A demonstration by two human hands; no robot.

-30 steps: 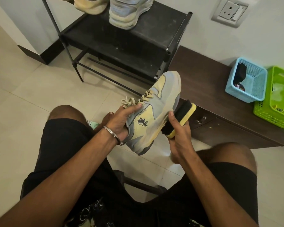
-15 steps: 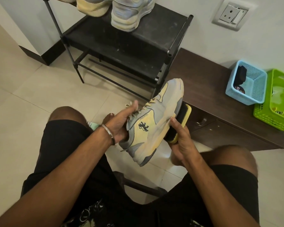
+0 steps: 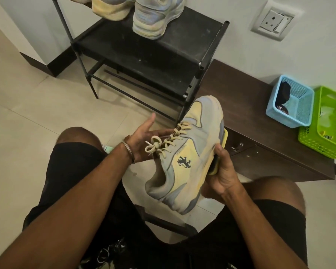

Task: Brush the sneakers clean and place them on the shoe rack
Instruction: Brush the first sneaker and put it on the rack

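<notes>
A grey-and-yellow sneaker (image 3: 190,158) with a dark lion logo hangs above my lap, toe pointing away, laces facing up. My left hand (image 3: 142,140) lies palm up at the lace side, thumb raised and fingers straight, reaching under the laces. My right hand (image 3: 223,171) grips a yellow-backed brush (image 3: 224,140) pressed against the sole side and props the shoe; most of the brush is hidden behind the sneaker. The black shoe rack (image 3: 144,55) stands ahead with one grey sneaker (image 3: 155,18) and a yellow-soled shoe (image 3: 109,6) on its top shelf.
A dark wooden bench (image 3: 250,105) runs right of the rack, carrying a blue basket (image 3: 299,111) and a green basket (image 3: 330,133). A wall socket (image 3: 272,22) sits above it. Pale floor tiles spread to the left. My knees in black shorts frame the shoe.
The sneaker has rolled so its laces face up and dropped lower. My left hand let go of the collar and opened. The brush slid back behind the sole.
</notes>
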